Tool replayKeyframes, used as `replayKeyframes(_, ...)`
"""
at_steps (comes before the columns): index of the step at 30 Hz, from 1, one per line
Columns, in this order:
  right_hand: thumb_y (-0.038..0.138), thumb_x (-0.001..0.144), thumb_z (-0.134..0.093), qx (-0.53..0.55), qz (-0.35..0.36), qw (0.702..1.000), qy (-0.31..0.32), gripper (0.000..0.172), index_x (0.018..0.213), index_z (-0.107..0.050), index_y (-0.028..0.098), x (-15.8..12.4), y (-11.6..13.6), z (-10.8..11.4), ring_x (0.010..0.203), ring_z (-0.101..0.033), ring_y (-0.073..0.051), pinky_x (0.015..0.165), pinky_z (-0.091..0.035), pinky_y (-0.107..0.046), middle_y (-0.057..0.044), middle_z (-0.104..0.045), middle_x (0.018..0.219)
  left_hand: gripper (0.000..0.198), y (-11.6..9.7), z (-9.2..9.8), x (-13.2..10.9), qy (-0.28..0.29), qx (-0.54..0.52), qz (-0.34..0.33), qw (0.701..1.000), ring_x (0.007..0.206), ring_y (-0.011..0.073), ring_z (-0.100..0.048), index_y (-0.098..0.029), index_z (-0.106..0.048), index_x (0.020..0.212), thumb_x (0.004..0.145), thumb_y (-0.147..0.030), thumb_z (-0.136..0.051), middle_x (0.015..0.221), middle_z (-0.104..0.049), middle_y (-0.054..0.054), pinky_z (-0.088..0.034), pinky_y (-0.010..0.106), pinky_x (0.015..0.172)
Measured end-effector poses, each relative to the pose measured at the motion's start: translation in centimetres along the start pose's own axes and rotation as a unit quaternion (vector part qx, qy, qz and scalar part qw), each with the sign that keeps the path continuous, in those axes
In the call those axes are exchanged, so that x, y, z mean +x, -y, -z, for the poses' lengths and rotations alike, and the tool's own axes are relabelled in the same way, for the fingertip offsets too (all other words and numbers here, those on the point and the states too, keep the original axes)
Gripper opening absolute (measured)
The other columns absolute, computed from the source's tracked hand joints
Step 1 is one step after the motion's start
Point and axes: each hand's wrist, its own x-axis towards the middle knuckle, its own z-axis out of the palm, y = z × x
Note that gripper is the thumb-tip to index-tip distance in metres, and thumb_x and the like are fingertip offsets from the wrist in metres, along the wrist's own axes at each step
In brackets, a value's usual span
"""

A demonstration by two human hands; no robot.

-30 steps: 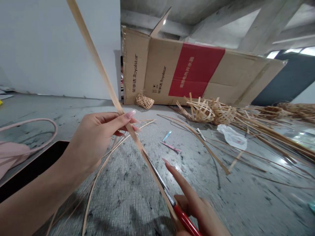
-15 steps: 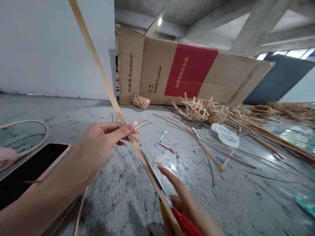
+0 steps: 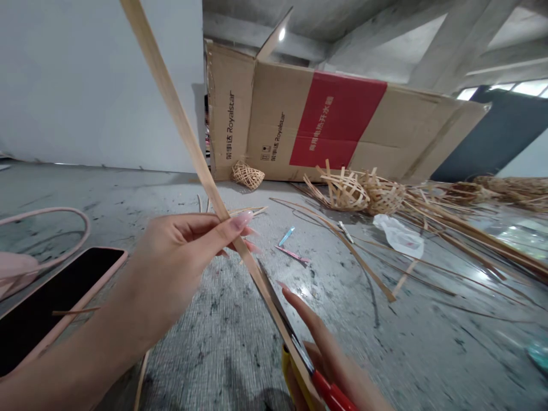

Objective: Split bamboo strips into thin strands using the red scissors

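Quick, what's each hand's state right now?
Left hand: closed, pinching the long flat pale bamboo strip.
Right hand: closed, holding red-handled metal scissors, blades along that strip.

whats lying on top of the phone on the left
A thin bamboo sliver lies across the phone's dark screen, nothing else on the visible part. The phone's near end runs out of frame by the left forearm, so that part is unseen.

A grey speckled concrete floor [image 3: 428, 342] meets a plain white wall [image 3: 85, 85], with bare concrete beams [image 3: 449, 40] overhead and bright windows [image 3: 526, 87] at right.
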Motion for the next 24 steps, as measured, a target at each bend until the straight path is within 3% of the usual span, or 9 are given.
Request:
replayKeyframes(2,0.069,0.092,-0.028,0.004,-0.007,1.000,-0.013,0.080,0.156,-0.010,0.024,0.2,0.0,-0.3,0.067,-0.062,-0.025,0.064,-0.056,-0.037,-0.007,-0.064,0.080,0.023,-0.1,0.0,0.0,-0.001,0.000,-0.004,1.000,0.063,0.0130,-0.065,-0.029,-0.078,0.062,0.069,-0.050,-0.073,0.064,-0.076,-0.003,-0.045,0.022,0.063)
replayKeyframes(5,0.065,0.093,-0.028,0.008,-0.024,0.999,-0.027,0.078,0.156,-0.011,0.022,0.4,0.0,-1.1,0.047,-0.048,-0.019,0.050,-0.049,-0.032,0.000,-0.055,0.063,0.021,0.1,-0.2,0.1,-0.005,-0.017,-0.004,1.000,0.054,0.0093,-0.058,-0.029,-0.076,0.058,0.069,-0.047,-0.073,0.056,-0.072,-0.006,-0.043,0.021,0.058)
replayKeyframes(8,0.056,0.092,-0.037,0.008,-0.040,0.998,-0.043,0.075,0.155,-0.013,0.025,0.4,0.0,-1.6,0.044,-0.036,-0.015,0.046,-0.040,-0.028,0.005,-0.046,0.059,0.020,0.5,-0.3,0.3,-0.008,-0.025,-0.006,1.000,0.052,0.0075,-0.055,-0.029,-0.076,0.057,0.069,-0.045,-0.074,0.056,-0.071,-0.007,-0.041,0.020,0.056)
replayKeyframes(13,0.042,0.091,-0.045,0.012,-0.040,0.999,-0.025,0.076,0.154,-0.004,0.031,0.5,0.5,-1.3,0.047,-0.027,-0.013,0.048,-0.031,-0.026,0.011,-0.035,0.057,0.021,0.6,-0.2,0.3,-0.009,-0.038,-0.015,0.999,0.049,0.0069,-0.050,-0.028,-0.076,0.057,0.070,-0.044,-0.074,0.053,-0.067,-0.008,-0.038,0.021,0.055)
replayKeyframes(19,0.063,0.096,-0.029,0.034,0.013,0.999,-0.013,0.077,0.155,-0.003,0.022,0.9,0.7,-0.8,0.046,-0.025,-0.013,0.043,-0.019,-0.026,0.009,-0.033,0.058,0.023,0.6,-0.2,0.2,-0.004,-0.032,0.029,0.999,0.056,0.0087,-0.053,-0.025,-0.075,0.060,0.070,-0.046,-0.075,0.056,-0.066,-0.006,-0.037,0.022,0.058)
replayKeyframes(24,0.070,0.089,-0.043,0.016,0.021,0.999,-0.024,0.089,0.154,-0.007,0.022,0.9,0.9,-0.7,0.044,-0.021,-0.012,0.040,-0.019,-0.025,0.011,-0.024,0.057,0.024,1.0,-0.4,0.3,0.009,-0.050,0.043,0.998,0.055,0.0104,-0.055,-0.024,-0.075,0.059,0.071,-0.045,-0.075,0.056,-0.069,-0.004,-0.039,0.024,0.057)
